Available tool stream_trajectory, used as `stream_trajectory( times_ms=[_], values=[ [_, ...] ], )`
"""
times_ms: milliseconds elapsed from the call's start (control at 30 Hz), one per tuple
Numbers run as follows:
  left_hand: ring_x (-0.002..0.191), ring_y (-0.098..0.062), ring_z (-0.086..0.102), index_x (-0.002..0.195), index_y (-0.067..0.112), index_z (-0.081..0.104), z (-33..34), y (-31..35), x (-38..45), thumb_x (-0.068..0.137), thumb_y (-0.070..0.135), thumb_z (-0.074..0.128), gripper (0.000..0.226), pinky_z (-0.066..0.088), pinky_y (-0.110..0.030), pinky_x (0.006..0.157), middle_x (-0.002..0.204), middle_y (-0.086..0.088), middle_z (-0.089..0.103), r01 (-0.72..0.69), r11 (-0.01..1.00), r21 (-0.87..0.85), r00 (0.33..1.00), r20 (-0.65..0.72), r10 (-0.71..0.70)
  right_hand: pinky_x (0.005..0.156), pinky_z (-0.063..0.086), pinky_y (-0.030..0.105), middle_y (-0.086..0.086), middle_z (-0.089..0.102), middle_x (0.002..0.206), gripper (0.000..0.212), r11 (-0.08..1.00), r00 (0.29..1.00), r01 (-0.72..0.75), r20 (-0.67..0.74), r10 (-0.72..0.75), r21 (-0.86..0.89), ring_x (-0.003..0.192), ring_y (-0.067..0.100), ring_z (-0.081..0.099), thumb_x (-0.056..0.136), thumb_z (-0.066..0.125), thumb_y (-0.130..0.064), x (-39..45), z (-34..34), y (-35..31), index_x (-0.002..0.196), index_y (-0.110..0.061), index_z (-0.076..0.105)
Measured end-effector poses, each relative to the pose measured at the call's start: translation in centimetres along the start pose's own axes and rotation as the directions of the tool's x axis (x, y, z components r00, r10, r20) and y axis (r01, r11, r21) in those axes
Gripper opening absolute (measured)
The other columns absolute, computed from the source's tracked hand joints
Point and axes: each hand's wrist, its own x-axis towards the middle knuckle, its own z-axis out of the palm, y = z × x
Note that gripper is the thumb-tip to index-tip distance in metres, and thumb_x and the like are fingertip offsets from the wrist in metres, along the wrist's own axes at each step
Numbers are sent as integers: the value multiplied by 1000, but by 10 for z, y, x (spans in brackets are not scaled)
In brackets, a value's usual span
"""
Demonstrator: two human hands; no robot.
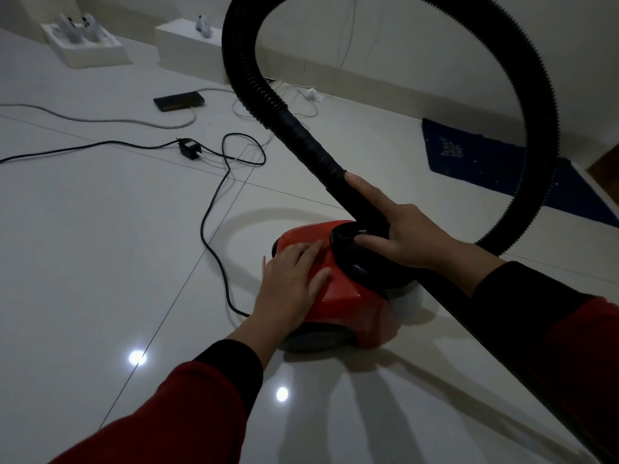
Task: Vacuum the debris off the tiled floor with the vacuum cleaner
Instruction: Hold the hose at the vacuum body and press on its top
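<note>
The left hand (294, 279) lies flat on the red vacuum cleaner (338, 289), while just beside it the right hand (402, 232) grips the black hose (315, 142) at its socket.

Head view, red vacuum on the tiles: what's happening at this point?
A person crouches over a red canister vacuum cleaner on the tiled floor. The left hand rests flat on the red casing; the right hand grips the black hose where it enters the body, index finger laid along it. The hose arcs up and out of frame, so no nozzle shows. A black power cord trails across the tiles. This looks like setup; no vacuuming is visible.
</note>
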Motion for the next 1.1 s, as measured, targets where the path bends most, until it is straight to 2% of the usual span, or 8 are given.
stream_trajectory(
  times_ms=[133,267,400,533,633,800,933,1100],
  values=[
    [127,-20,45,148,20,24,2,33,20,94,38,47,62,36,-34,106,138,-5,50,63,957,-282,998,9,-63,70,57,32,13,67,106,99,999,1000,14,26,-13,-33,73,19,65,87,65,-20,-1,-7,7,135,-67,-8],
    [124,-17,48,139,15,40,0,45,37,94,23,50,47,38,-25,103,134,-5,53,101,892,-440,994,3,-111,65,54,16,6,65,101,96,998,999,-47,24,48,-35,68,8,62,88,64,-17,-12,-20,26,136,-63,-5],
    [112,-9,51,131,17,48,6,45,48,94,17,50,36,45,-29,99,123,0,56,39,869,-493,999,-6,-48,70,53,10,-1,56,124,96,996,996,-89,-1,89,28,77,10,65,88,66,-15,-18,-26,42,138,-63,-1],
    [107,4,47,138,25,44,11,48,55,95,15,49,45,37,-4,93,121,10,51,54,846,-530,994,-48,-94,83,56,22,-9,42,145,98,993,997,-74,-12,75,97,94,20,66,87,68,-15,-8,-26,49,139,-62,0],
    [107,3,50,138,25,46,8,51,73,94,12,51,46,38,-2,92,118,12,53,109,842,-529,988,-33,-149,86,54,20,-28,29,140,98,987,996,-88,-1,89,136,95,20,66,86,68,-15,2,-33,56,139,-61,0],
    [113,-3,54,134,21,52,-12,82,107,92,7,54,44,41,-5,93,121,9,58,220,811,-542,968,20,-250,85,41,1,-29,26,141,98,957,987,-155,8,158,244,101,8,59,84,69,-11,15,-63,63,143,-53,3],
    [107,6,51,132,20,54,-48,132,143,91,6,55,43,36,4,85,118,11,58,304,793,-528,944,58,-324,86,49,15,-29,28,138,101,913,969,-243,51,240,329,93,12,65,85,69,-12,24,-127,60,142,-58,0],
    [107,-4,56,128,21,58,-94,216,211,91,8,56,39,40,2,85,113,5,63,388,743,-545,908,86,-411,83,55,22,-24,36,133,103,863,951,-306,93,294,402,81,13,67,84,69,-11,43,-239,68,142,-59,-1]
  ],
)
